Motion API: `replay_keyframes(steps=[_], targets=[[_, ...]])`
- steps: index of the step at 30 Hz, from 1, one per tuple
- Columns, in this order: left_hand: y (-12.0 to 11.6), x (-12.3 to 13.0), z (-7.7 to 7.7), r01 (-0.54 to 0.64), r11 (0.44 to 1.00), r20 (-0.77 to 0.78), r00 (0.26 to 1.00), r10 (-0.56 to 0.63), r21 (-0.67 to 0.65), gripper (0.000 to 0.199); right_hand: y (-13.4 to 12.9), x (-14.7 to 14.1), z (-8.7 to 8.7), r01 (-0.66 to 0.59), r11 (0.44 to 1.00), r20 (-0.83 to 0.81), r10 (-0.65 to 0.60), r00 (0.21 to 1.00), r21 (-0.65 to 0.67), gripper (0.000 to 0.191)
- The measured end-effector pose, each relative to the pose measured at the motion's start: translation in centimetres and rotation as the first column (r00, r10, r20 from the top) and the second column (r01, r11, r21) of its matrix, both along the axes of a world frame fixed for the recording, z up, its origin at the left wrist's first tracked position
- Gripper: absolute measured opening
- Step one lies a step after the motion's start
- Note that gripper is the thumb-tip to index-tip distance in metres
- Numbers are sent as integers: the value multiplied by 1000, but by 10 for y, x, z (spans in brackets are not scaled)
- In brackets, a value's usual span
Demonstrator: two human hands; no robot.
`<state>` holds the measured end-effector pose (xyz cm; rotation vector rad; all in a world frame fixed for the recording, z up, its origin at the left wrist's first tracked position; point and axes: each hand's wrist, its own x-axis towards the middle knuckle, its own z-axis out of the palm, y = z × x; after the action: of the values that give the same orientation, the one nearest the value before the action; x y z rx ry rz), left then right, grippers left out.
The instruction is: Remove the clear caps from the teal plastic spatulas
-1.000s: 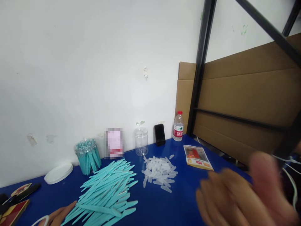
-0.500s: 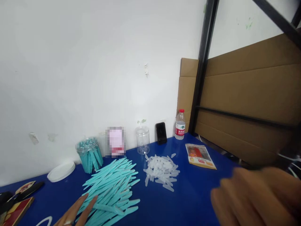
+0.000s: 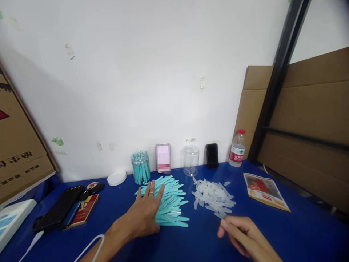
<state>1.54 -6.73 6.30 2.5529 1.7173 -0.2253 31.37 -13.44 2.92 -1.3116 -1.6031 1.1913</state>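
Observation:
My left hand (image 3: 144,213) lies palm down with fingers spread over the left side of a heap of slim teal plastic sticks (image 3: 173,200), shaped like eyebrow razors. At the near edge of a pile of small translucent white plastic caps (image 3: 211,194), my right hand (image 3: 245,233) has thumb and forefinger pinched together. One cap (image 3: 219,215) lies right by those fingertips; whether they grip it or anything else cannot be made out. Behind the heap, a clear jar (image 3: 141,171) is full of upright teal sticks. Another clear jar (image 3: 191,162) stands with nothing visible inside.
A white lid (image 3: 116,178), a phone showing a blurred screen (image 3: 163,158), a black object (image 3: 212,155) and a water bottle (image 3: 237,151) line the wall. A printed packet (image 3: 266,192) lies right. Left are a black power bank (image 3: 61,207) and a red box (image 3: 85,211).
The view has swung left, bringing the left side of the table into sight. My right hand has come from the right to the white caps. My left hand stays on the teal sticks.

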Motion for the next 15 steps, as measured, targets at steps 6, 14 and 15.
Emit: replay_keyframes(steps=[6, 14, 15], targets=[[17, 3, -14, 32, 993, 0, 999, -32, 117, 104, -3, -8, -15, 76, 997, 92, -75, 993, -10, 58], [15, 6, -31, 13, 962, 0, 1000, -14, 271, 63, -2, -55, -34, -51, 975, 518, -71, 853, 216, 41], [15, 6, -32, 31, 962, -10, 1000, -29, 272, 64, -1, -57, -35, -58, 972, 538, -76, 840, 227, 39]])
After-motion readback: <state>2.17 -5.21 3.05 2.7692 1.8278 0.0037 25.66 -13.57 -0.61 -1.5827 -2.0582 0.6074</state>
